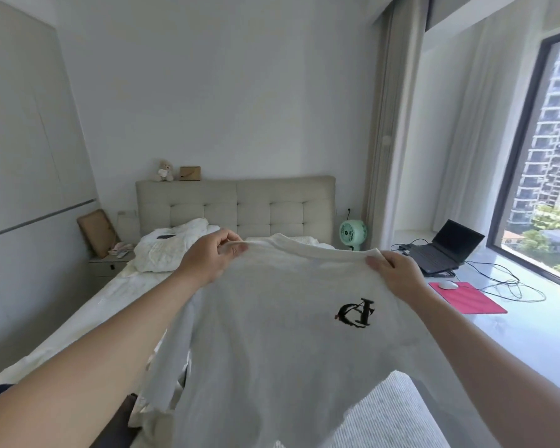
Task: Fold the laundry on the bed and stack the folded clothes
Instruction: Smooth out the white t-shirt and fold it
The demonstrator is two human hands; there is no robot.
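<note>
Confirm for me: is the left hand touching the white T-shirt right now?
Touching. In the head view the left hand pinches the white T-shirt at its top edge, thumb over the fabric, while the right hand grips the other shoulder.

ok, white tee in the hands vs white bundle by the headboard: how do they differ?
The white tee hangs spread in the air, pinched at its shoulders by the left hand and right hand; the white bundle lies crumpled on the bed. The tee shows a black logo; the bundle carries a dark object. Both are white fabric.
</note>
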